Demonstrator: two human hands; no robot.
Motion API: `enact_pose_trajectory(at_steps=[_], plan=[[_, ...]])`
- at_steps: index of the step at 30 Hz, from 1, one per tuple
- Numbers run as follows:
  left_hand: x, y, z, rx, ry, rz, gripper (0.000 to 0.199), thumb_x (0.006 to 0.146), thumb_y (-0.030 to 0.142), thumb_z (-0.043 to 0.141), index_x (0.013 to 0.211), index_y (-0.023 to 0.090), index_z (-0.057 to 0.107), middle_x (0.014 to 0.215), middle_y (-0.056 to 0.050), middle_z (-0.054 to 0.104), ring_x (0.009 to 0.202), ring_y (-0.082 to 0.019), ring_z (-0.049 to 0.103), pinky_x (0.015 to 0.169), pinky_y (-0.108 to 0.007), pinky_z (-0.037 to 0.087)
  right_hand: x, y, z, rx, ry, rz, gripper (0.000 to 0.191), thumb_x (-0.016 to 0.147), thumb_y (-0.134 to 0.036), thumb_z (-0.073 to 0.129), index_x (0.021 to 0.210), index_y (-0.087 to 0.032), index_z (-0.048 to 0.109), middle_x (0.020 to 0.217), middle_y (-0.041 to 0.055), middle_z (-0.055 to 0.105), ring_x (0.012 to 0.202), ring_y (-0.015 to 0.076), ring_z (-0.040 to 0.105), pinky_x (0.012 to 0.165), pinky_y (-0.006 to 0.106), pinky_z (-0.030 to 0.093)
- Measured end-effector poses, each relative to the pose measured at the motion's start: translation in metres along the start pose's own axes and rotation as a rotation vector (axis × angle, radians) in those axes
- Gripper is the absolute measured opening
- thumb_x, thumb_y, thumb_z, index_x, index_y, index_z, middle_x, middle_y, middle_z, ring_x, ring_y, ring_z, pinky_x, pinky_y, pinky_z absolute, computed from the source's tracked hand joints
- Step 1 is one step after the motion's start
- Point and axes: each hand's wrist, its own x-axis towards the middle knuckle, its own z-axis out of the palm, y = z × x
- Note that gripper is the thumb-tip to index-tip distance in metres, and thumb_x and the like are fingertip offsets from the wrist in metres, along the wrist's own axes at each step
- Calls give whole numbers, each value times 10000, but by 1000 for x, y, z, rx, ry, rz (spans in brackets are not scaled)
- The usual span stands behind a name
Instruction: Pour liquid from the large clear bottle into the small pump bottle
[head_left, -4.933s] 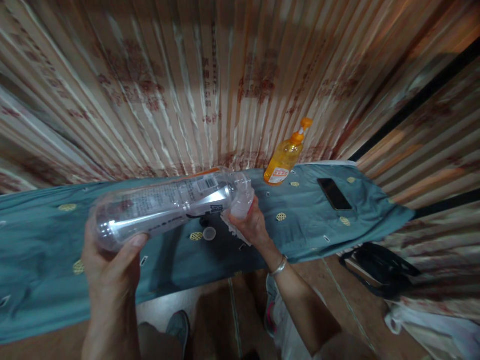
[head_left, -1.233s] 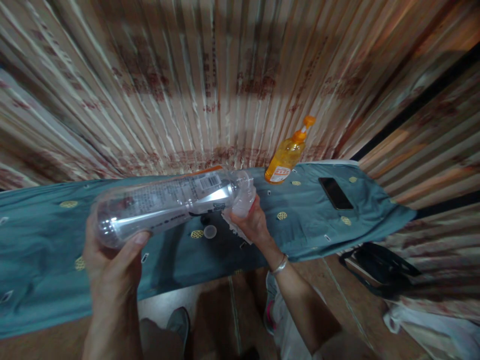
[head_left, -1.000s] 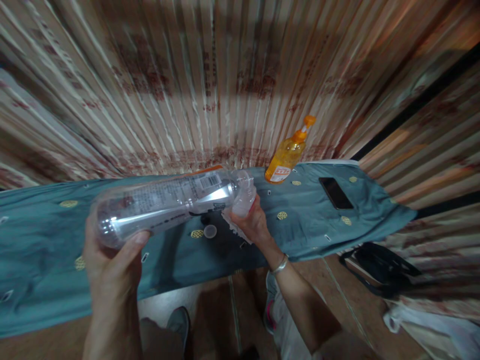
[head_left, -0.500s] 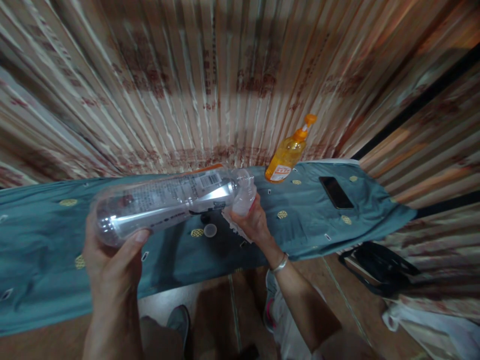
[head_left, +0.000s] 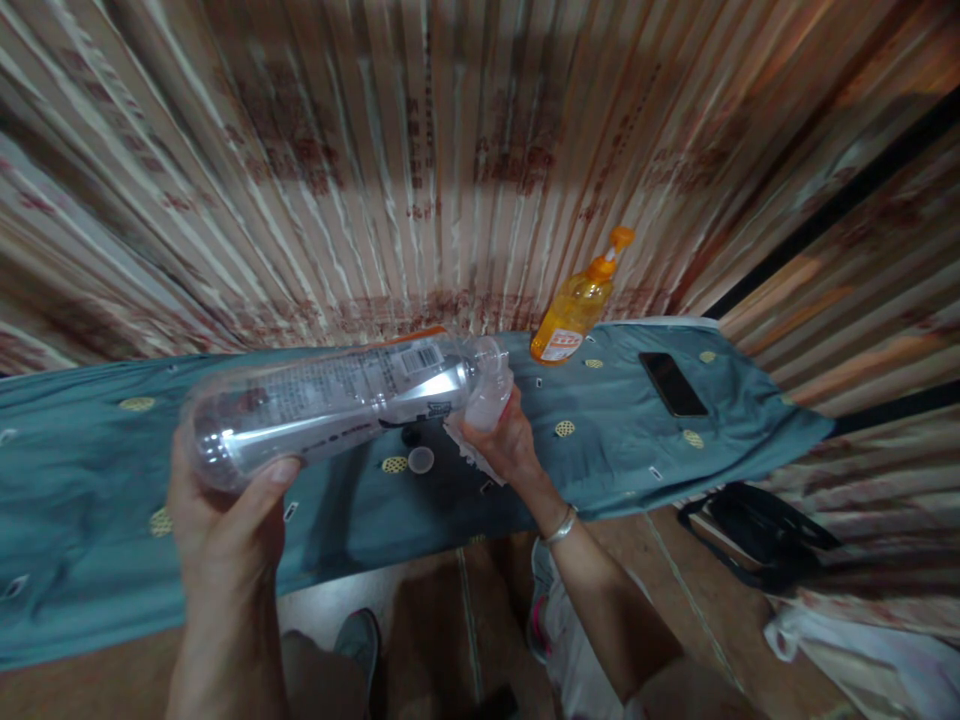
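Clear bottle [head_left: 330, 405], left hand [head_left: 231, 515] gripping its base, slants roughly along the table's [head_left: 615, 440] far edge, mouth at a container [head_left: 489, 398] the right hand [head_left: 511, 445] clasps.

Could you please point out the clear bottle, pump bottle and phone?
Clear bottle [head_left: 337, 404]: head view, middle of its side.
Pump bottle [head_left: 574, 308]: head view, its yellow body.
Phone [head_left: 673, 384]: head view, its dark face.
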Motion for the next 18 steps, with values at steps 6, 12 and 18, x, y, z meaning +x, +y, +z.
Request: enact_pose_trajectory(at_steps=[6,12,18], plan=[[-1,-2,-3,61,-22,22,779,422,539,1077,1121,304,826,1207,-73,742,1333,-438,673,1297,-786,339,0,1,2,-12,17,8,922,722,-459,876,1500,-120,516,1302,230,797,1196,456,810,1047,634,681],[0,-3,-1,29,12,1,821,362,465,1084,1126,311,824,1177,-63,748,1332,-418,658,1313,-754,323,0,-2,-1,-29,-5,17,936,727,-457,882,1522,-122,517,1302,226,798,1190,447,811,1038,628,686],[0,-1,0,61,-6,11,761,406,497,1062,1094,301,805,1160,-60,733,1301,-404,668,1287,-699,388,0,-6,0,-19,14,33,936,711,-428,894,1501,-82,529,1292,238,805,1179,434,817,1049,607,682]])
